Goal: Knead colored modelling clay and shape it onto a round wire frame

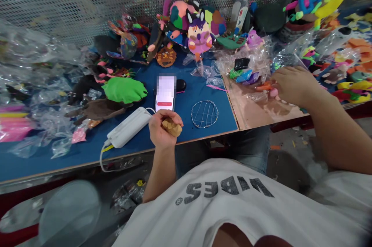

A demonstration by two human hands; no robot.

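Observation:
My left hand point(163, 130) is closed around a lump of brown modelling clay point(172, 126), palm up at the table's front edge. A phone point(165, 94) with a lit screen stands just behind it. To the right of that hand a round wire grid point(205, 114) lies flat on the blue table. My right hand point(293, 84) reaches over the brown board at the right, back upward and fingers bent down. Beside its fingertips are an orange clay piece point(264, 86) and a pink clay piece point(273, 92). What those fingers hold, if anything, is hidden.
A white power strip point(129, 127) with a cable lies left of my left hand. Behind it is a green clay shape point(124, 90). Several clay figures, one a purple-and-pink animal point(199, 35), and a bottle point(241, 0) stand along the mesh screen point(87, 2). Plastic bags crowd both sides.

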